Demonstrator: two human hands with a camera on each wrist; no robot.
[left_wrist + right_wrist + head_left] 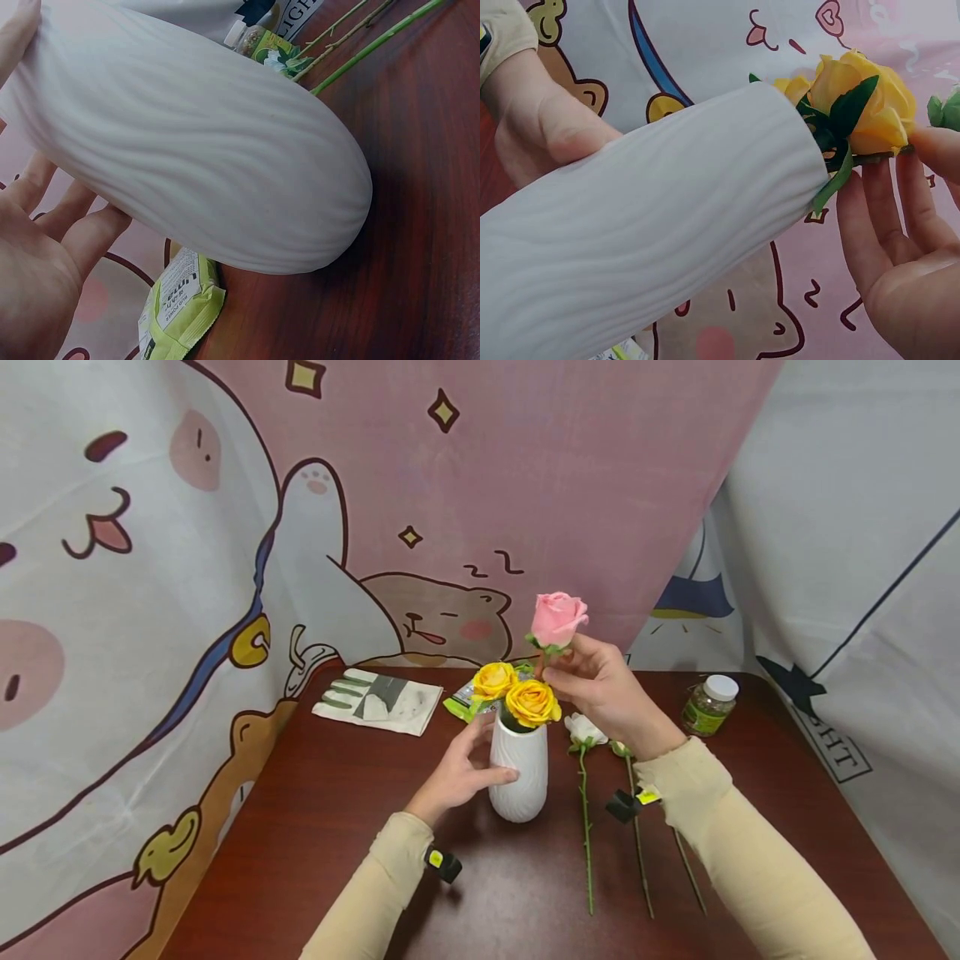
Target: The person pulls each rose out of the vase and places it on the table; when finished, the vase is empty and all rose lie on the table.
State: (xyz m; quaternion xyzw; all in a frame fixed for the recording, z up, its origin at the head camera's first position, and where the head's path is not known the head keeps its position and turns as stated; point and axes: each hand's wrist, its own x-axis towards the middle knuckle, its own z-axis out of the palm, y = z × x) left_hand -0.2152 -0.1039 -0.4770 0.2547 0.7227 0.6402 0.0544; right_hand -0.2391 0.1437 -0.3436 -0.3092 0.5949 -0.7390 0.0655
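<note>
A white vase (519, 781) with wavy ridges stands on the dark red table, two yellow roses (534, 703) in its mouth. My left hand (448, 778) holds the vase from its left side, thumb across the front and fingers behind. Above the vase, my right hand (598, 687) pinches the stem of a pink rose (558, 618), its bloom upright just above the fingers. In the right wrist view the stem (874, 158) runs from the fingertips toward the vase's mouth, beside the green leaves (853, 105); its lower end is hidden.
Right of the vase lie a white rose (584, 731) and more long stems (637, 843), partly under my right forearm. A white-capped jar (708, 706) stands at the back right. White and green gloves (382, 700) lie at the back left, with a green packet (180, 304) behind the vase.
</note>
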